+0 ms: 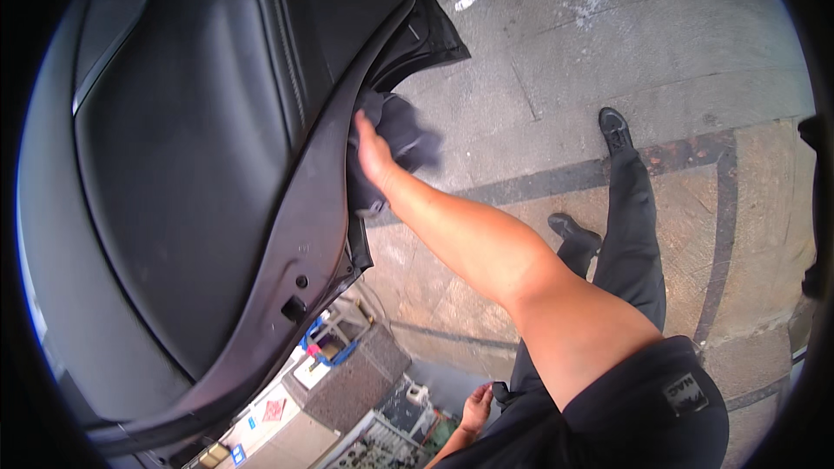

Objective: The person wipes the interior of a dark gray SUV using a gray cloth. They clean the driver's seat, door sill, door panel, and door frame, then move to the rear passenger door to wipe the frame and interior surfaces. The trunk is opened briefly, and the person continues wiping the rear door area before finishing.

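Reaching across from the lower right, my right hand [373, 156] is at the edge of an open car door [300, 234]. A crumpled dark grey cloth [407, 126] is in its grip, hanging against the outer side of the door and slightly blurred. Some of the fingers are hidden by the door edge and the cloth. The door's black inner panel [182, 148], with a stitched seam, fills the left of the view. Low in the picture, my left hand [475, 408] is held near my body with fingers curled beside a small black item [500, 393], whose kind is unclear.
My legs [630, 243] and black shoes [614, 128] stand on stone paving [556, 43] crossed by darker bands. Below the door's edge are a white surface [291, 412] with small items, a blue-and-white object [334, 339] and a crate-like rack [378, 443].
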